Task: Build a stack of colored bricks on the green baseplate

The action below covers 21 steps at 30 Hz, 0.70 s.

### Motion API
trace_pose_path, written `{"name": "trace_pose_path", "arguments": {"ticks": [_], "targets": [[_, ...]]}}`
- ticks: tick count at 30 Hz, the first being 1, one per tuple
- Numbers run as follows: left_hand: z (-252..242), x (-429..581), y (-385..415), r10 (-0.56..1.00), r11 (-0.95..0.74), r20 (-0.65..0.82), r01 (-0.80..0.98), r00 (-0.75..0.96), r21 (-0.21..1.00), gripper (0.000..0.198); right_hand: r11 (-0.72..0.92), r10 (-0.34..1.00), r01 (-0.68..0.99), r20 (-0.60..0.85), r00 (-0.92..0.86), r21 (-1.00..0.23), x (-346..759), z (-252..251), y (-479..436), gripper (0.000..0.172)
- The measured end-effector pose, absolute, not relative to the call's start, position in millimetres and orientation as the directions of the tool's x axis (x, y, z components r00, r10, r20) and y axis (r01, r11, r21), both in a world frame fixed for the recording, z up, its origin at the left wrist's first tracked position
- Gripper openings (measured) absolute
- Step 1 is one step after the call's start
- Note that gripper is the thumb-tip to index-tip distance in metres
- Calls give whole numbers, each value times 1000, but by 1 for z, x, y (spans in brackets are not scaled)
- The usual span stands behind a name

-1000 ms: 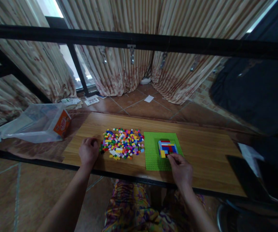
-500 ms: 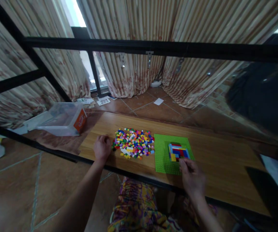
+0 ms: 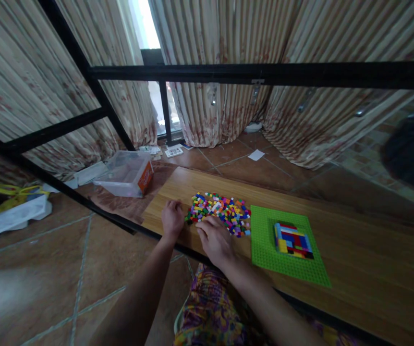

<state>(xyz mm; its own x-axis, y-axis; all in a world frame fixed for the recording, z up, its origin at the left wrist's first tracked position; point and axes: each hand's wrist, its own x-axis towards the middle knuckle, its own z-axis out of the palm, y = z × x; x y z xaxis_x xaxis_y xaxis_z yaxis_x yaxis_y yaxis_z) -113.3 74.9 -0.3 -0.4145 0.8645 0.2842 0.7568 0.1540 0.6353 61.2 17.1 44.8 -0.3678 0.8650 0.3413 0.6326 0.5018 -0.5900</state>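
A loose pile of small multicoloured building bricks (image 3: 234, 207) lies on the wooden tabletop. My left hand (image 3: 173, 218) rests at the pile's left edge with its fingers curled in; whatever they hold, if anything, is hidden. At the near side of the pile, my right hand (image 3: 217, 239) covers some bricks, its thumb and fingers drawn together. What lies between those fingertips is too small to make out. To the right, a green baseplate (image 3: 262, 245) carries a low, roughly square build of red, blue, yellow and white bricks (image 3: 293, 239), touched by neither hand.
A clear plastic bin (image 3: 124, 175) with an orange label stands on the floor beyond the wooden table's (image 3: 181, 180) left end. A black metal bar (image 3: 228, 73) crosses in front of striped curtains (image 3: 210, 115). White paper (image 3: 256, 154) lies on the tiles.
My right hand has left the brick build on the baseplate and moved left to the loose pile. My left hand stays by the pile. The view has swung left.
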Motion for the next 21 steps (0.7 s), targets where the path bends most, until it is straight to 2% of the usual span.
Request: {"name": "trace_pose_path", "arguments": {"ticks": [6,14,18,21], "targets": [[-1,-115,74,822,140,303,686,-483,714,29,516,856,758,277,-437,-398,28,34,42,14],[0,-119,76,838,151,287,703,-464,695,30,519,852,807,252,-459,-282,20,25,46,20],[1,-120,77,848,153,285,722,-447,675,31,506,858,807,278,-433,-305,24,27,39,15],[2,-119,76,852,148,288,728,-438,670,31,492,869,744,309,-387,-452,35,31,27,8]]}}
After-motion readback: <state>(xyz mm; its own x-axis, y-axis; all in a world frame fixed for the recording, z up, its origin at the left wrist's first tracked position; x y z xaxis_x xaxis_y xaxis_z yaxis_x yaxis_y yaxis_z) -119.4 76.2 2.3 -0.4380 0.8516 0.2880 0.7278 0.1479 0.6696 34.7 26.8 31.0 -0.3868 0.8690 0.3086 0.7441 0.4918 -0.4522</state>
